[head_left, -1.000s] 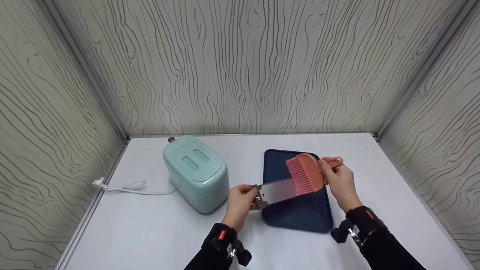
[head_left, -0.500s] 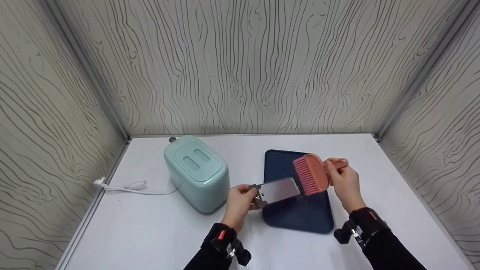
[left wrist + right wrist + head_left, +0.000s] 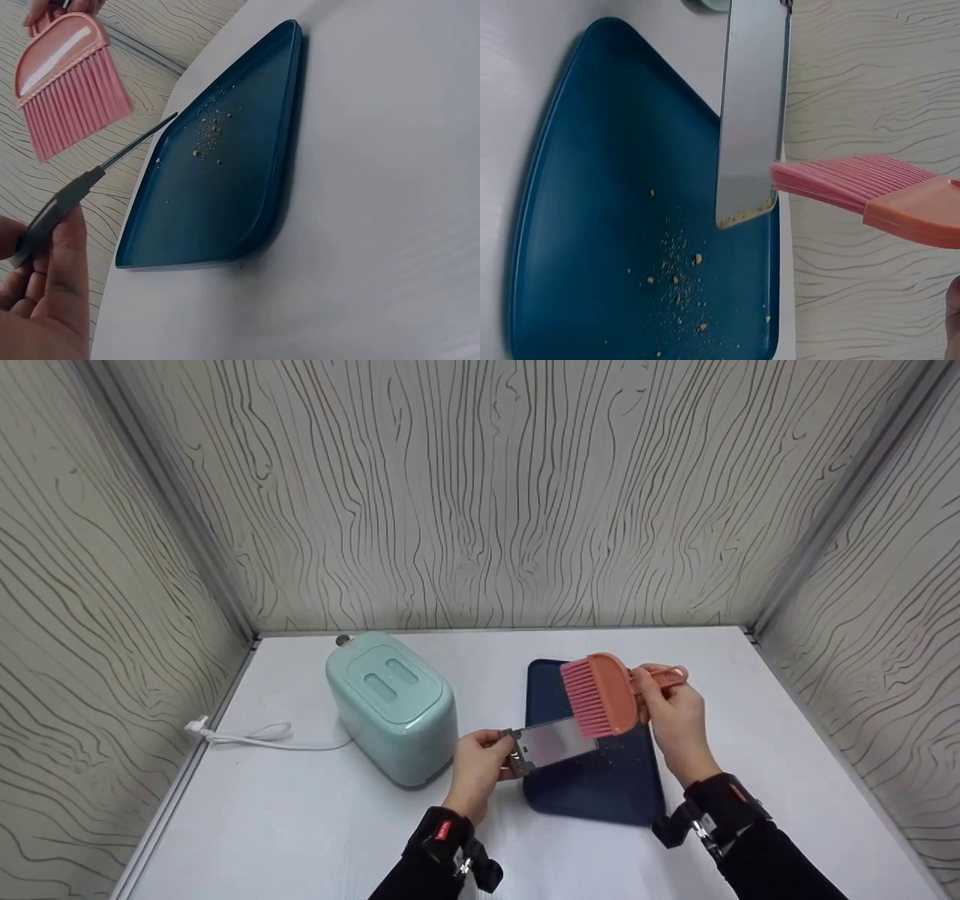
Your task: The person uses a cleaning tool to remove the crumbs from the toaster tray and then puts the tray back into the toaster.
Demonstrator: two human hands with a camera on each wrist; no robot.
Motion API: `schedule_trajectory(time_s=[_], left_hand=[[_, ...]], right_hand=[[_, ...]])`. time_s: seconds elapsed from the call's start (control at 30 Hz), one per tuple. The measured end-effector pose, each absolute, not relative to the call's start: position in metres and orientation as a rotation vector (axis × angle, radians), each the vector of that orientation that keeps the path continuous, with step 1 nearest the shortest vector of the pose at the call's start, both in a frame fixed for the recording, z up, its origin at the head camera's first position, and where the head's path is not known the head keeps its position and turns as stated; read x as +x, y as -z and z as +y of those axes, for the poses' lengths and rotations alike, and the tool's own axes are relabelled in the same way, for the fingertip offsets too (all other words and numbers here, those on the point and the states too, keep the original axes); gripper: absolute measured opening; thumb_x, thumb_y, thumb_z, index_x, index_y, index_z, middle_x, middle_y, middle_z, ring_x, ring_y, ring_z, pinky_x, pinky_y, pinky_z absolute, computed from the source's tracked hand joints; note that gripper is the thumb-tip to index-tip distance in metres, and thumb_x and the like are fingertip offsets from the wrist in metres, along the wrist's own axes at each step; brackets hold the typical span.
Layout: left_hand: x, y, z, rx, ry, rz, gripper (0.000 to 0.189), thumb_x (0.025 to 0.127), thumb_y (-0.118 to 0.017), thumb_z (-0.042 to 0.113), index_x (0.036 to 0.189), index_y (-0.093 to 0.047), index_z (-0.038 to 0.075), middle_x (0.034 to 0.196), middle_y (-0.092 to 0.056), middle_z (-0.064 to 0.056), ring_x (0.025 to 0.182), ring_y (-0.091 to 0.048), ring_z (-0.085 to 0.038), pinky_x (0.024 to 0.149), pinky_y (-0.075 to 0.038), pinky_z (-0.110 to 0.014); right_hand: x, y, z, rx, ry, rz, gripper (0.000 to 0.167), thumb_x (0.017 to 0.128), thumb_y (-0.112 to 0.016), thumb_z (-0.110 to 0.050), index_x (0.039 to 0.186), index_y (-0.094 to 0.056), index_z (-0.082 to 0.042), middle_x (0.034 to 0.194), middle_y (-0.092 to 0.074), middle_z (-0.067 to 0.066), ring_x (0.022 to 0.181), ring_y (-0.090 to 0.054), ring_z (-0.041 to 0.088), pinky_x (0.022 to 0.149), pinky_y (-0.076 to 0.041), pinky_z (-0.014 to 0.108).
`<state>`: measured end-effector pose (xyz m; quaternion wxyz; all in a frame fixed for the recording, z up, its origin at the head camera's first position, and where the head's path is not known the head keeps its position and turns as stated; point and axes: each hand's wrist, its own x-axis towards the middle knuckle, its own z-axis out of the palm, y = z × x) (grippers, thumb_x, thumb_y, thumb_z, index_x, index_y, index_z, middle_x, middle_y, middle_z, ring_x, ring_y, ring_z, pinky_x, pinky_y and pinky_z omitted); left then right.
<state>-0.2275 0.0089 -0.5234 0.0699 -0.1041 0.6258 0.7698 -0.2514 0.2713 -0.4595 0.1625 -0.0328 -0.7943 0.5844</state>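
Observation:
My left hand [image 3: 477, 765] pinches the grey end of a flat metal crumb tray [image 3: 546, 747], which tilts down over a dark blue tray [image 3: 600, 797]. In my right hand [image 3: 679, 724] is the handle of an orange brush [image 3: 615, 690] with pink bristles. The bristles overlap the far part of the crumb tray in the head view. A thin line of crumbs lies along the crumb tray's outer end in the right wrist view. Tan crumbs [image 3: 214, 129] are scattered on the blue tray below it.
A mint green toaster [image 3: 397, 712] with a lid on top stands left of the blue tray. Its white cord [image 3: 281, 744] runs left to a plug [image 3: 197, 725] at the table's left edge. Patterned walls [image 3: 480, 510] enclose the white table [image 3: 315, 817] at the back and sides.
The brush went right off the crumb tray's end, then came back left and up over it. Crumbs appeared on the blue tray. The left hand and crumb tray stayed nearly still.

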Motion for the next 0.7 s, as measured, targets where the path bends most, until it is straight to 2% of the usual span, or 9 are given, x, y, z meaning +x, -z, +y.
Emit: schedule_trajectory(time_s=[0.17,0.33,0.47,0.7], left_hand=[[-0.226,0.521,0.01,-0.314,-2.317,1.884,0.019,0.095,-0.063,0.004,0.108,-0.065,-0.009,0.089,-0.066,-0.01,0.071,-0.066,-0.016,0.064,-0.063,-0.032],[-0.226,0.52,0.009,-0.308,-2.327,1.869,0.016,0.095,-0.062,0.003,0.106,-0.065,-0.009,0.087,-0.065,-0.009,0.071,-0.067,-0.015,0.065,-0.063,-0.031],[-0.226,0.52,0.009,-0.3,-2.321,1.88,0.018,0.095,-0.062,0.004,0.108,-0.065,-0.009,0.088,-0.066,-0.01,0.071,-0.068,-0.015,0.065,-0.063,-0.031],[-0.226,0.52,0.01,-0.28,-2.343,1.878,0.02,0.095,-0.062,0.005,0.109,-0.065,-0.009,0.09,-0.068,-0.011,0.071,-0.069,-0.016,0.066,-0.064,-0.034]], right_hand=[[-0.243,0.45,0.25,0.024,-1.821,-2.199,0.035,0.103,-0.062,-0.033,0.117,-0.067,-0.002,0.072,-0.061,0.007,0.057,-0.054,0.012,0.05,-0.047,0.024],[-0.237,0.447,0.234,0.144,-1.914,-2.152,0.029,0.103,-0.062,-0.026,0.108,-0.068,0.002,0.068,-0.059,0.008,0.053,-0.051,0.014,0.047,-0.044,0.024],[-0.234,0.447,0.227,0.189,-1.943,-2.151,0.026,0.103,-0.062,-0.024,0.11,-0.068,0.001,0.068,-0.061,0.008,0.053,-0.052,0.012,0.047,-0.045,0.023],[-0.232,0.454,0.222,0.221,-2.055,-2.147,0.03,0.104,-0.061,-0.023,0.101,-0.067,0.006,0.065,-0.058,0.006,0.051,-0.049,0.011,0.045,-0.044,0.022]])
